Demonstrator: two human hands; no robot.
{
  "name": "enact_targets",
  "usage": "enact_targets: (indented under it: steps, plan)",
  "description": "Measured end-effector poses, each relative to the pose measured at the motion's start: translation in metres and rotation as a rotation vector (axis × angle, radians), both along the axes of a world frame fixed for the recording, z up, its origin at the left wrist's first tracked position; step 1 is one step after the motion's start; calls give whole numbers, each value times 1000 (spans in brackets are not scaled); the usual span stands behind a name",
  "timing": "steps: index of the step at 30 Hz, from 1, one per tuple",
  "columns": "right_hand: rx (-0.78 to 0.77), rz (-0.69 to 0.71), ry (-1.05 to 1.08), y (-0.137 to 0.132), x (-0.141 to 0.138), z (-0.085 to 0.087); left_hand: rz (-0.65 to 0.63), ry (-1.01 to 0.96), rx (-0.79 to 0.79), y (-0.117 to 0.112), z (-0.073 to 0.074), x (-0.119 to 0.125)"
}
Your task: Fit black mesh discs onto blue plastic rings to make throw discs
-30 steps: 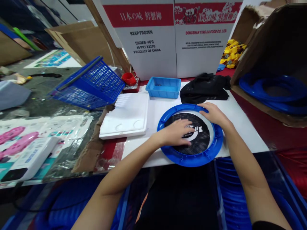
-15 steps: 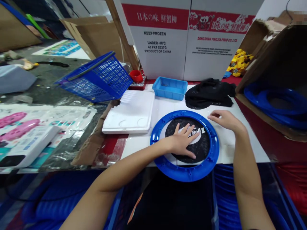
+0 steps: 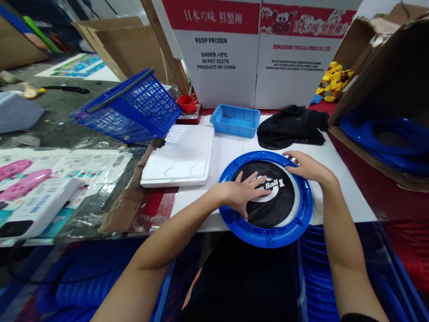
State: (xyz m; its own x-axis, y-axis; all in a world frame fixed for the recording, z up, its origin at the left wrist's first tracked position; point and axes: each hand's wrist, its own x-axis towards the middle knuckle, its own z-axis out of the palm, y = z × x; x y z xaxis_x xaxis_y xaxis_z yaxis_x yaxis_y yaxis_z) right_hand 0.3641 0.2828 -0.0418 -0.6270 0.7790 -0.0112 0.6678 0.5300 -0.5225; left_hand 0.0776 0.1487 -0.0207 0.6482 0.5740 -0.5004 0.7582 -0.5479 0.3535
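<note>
A blue plastic ring (image 3: pixel 231 226) lies on the white work surface, its near edge jutting past the table's front. Inside it is a round black mesh piece (image 3: pixel 268 214) with a white printed logo that reads partly "Ball". My left hand (image 3: pixel 246 190) rests on the mesh with its fingers spread, covering part of the print. At the ring's upper right, my right hand (image 3: pixel 306 166) has thumb and fingers curled on the rim. Behind the ring lies a heap of black mesh cloth (image 3: pixel 291 127).
A light blue tray (image 3: pixel 234 127) and a white foam slab (image 3: pixel 177 161) sit behind and left. A blue basket (image 3: pixel 134 107) leans beside a red cup (image 3: pixel 187 104). On the right, a cardboard box (image 3: pixel 355 80) holds blue rings (image 3: pixel 385 138). White cartons (image 3: pixel 221 85) stand at the back.
The ring has shifted slightly right. My right hand has moved left from beside the ring onto its rim. My left hand stays spread on the mesh, now nearer its left side.
</note>
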Motion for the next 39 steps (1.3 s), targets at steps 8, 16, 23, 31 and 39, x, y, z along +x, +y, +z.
enact_targets:
  steps: [8,16,23,31,39]
  plan:
    - [-301,41,-216,-13,13,29,43,-286,200,17,-7,-9]
    - [-49,125,-68,-14,6,23,204,-128,520,25,-19,0]
    - [233,314,114,-23,-43,-18,134,-351,412,26,-21,-3]
    - [247,397,153,-31,-45,-13,384,-349,435,32,-28,-2]
    - [166,441,267,-37,-41,14,381,-701,170,41,-24,-7]
